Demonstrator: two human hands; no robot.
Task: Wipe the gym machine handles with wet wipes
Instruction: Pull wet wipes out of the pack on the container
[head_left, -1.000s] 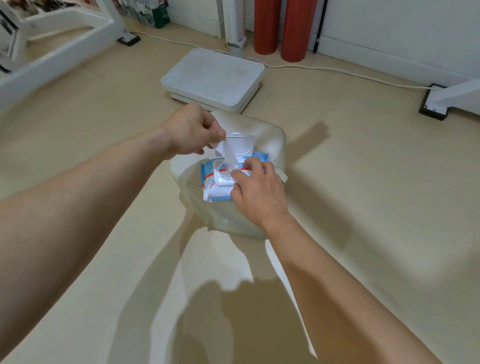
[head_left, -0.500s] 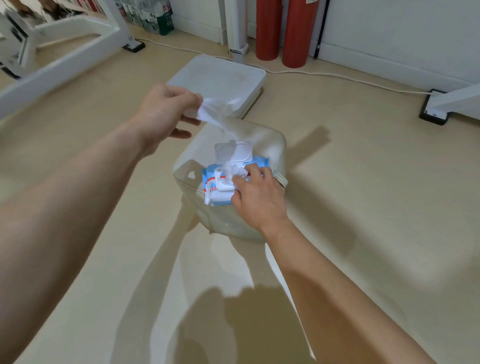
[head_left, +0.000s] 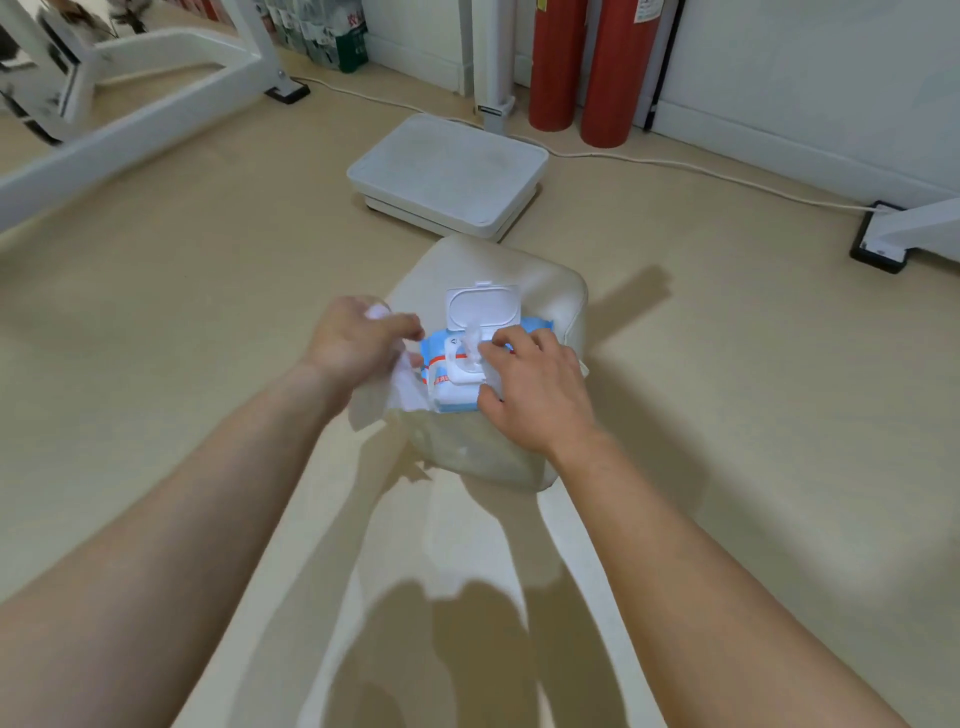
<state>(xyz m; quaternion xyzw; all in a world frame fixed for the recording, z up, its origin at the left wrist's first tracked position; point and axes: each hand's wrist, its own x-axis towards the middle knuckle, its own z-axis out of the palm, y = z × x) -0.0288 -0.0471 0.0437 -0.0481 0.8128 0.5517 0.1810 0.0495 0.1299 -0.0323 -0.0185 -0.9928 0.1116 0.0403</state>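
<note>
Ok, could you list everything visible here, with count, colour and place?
wipes pack: one, blue and white, lid open, on the padded seat
loose wipe: one, white, in the left hand
next wipe: one, white, sticking out of the pack
padded seat: one, cream, centre
flat platform: one, white, floor behind the seat
cylinders: two, red, by the wall
cable: one, white, along the floor
machine frame: one, white, far left
left hand: grips the loose wipe
right hand: holds the wipes pack

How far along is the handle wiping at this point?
Done: one wet wipe is out of the wipe pack. In hand: left hand grips it; right hand holds the pack, lid open. Left: closing the lid, wiping gym machine handles, none in view.
</note>
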